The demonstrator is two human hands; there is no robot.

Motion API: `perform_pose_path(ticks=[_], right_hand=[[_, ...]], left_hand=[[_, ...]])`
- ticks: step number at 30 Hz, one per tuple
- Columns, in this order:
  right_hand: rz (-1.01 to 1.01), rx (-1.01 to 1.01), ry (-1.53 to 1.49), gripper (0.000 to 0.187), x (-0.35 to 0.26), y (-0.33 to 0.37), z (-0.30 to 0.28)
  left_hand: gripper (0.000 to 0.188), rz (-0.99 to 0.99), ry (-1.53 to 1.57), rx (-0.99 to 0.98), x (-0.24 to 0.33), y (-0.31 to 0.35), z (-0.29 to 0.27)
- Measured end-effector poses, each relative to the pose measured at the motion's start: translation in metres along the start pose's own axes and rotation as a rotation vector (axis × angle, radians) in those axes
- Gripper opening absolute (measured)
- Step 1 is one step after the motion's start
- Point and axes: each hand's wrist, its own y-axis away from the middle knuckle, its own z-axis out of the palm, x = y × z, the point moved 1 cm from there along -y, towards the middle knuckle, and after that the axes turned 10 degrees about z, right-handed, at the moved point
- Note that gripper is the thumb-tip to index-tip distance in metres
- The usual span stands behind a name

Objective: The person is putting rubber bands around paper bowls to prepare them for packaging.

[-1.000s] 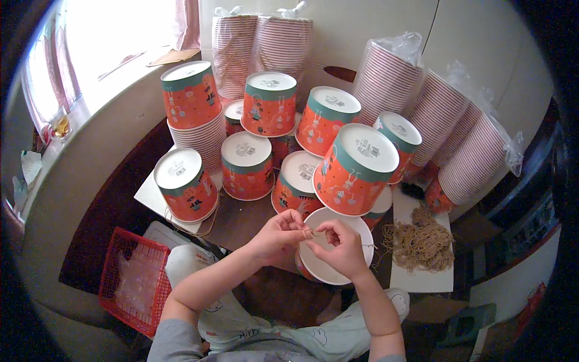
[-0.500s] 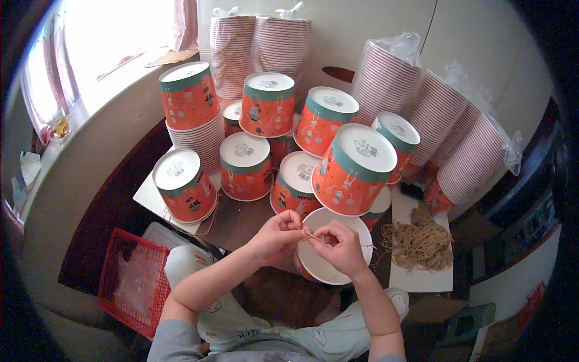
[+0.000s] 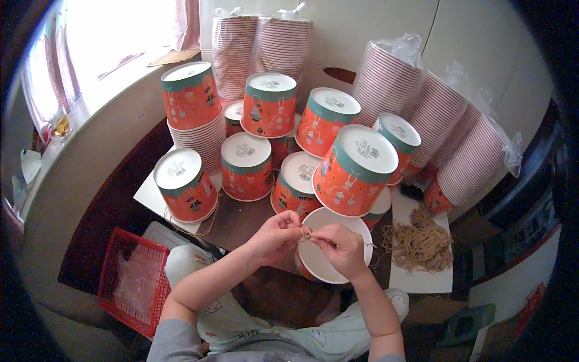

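Observation:
Between my two hands is a thin brown cord, bent into a small loop. My left hand pinches it with thumb and forefinger, the other fingers curled. Fingertips of my right hand are closed on the cord from the other side. Both hands are over the mouth of a white-lined paper bucket, which stands upright at the table's front edge. A short cord end pokes out past its right rim. Just beyond my hands, an orange and green paper bucket rests upside down on others.
Several upturned buckets cover the table. A tangled heap of brown cord lies on a white board at the right. Bagged bucket stacks lean at the back. A red plastic basket sits at lower left.
The cord between my fingertips now shows a rounder loop. My right fingers have shifted slightly and straightened along the cord; my left hand has hardly moved.

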Motion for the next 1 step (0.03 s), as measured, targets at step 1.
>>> perform_pose_path(ticks=[1], right_hand=[[-0.033,0.000,0.003,0.024,0.0003,-0.0003,-0.0002]], left_hand=[[0.017,-0.005,0.008,-0.017,-0.0008,-0.0001,-0.0019]])
